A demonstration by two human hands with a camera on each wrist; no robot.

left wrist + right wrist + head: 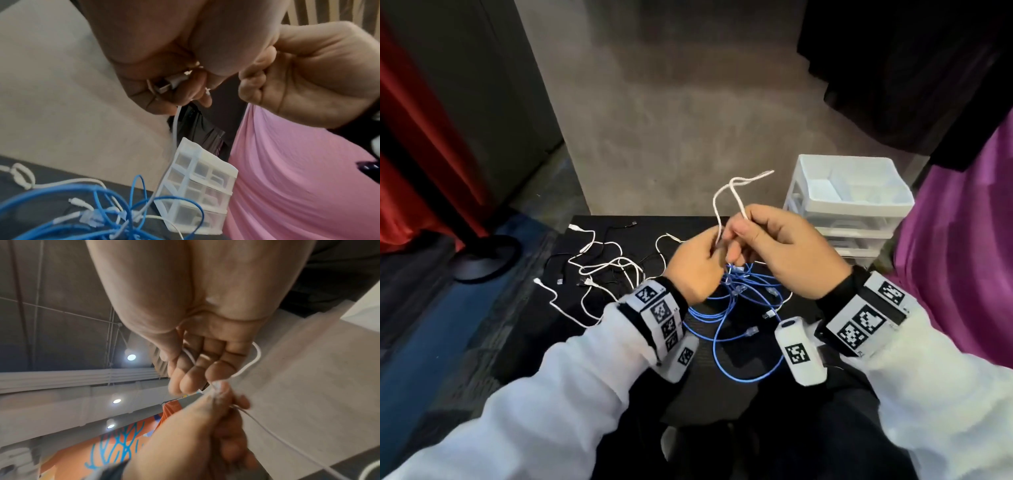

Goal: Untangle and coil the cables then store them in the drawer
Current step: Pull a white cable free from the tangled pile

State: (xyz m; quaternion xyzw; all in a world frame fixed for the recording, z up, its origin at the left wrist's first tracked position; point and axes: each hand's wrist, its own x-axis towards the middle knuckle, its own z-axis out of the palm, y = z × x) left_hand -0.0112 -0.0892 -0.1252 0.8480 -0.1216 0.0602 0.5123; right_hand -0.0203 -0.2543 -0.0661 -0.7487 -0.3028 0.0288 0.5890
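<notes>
Both hands are raised close together over the black table (544,342). My left hand (714,251) pinches a white cable (717,202) near its USB plug (173,82). My right hand (741,231) pinches the same cable, which loops up above both hands. From the left hand (180,95) the cable (175,128) hangs down into a tangle of blue cables (739,308) below the hands. In the right wrist view the white cable (256,356) runs past the right fingers (195,371) to the left hand (220,391). The white drawer unit (849,219) stands at the right.
More white cables (599,263) and thin black cables (619,226) lie tangled on the left half of the table. Pink cloth (962,257) hangs just right of the drawer unit. A round black stand base (486,257) sits on the floor at the left.
</notes>
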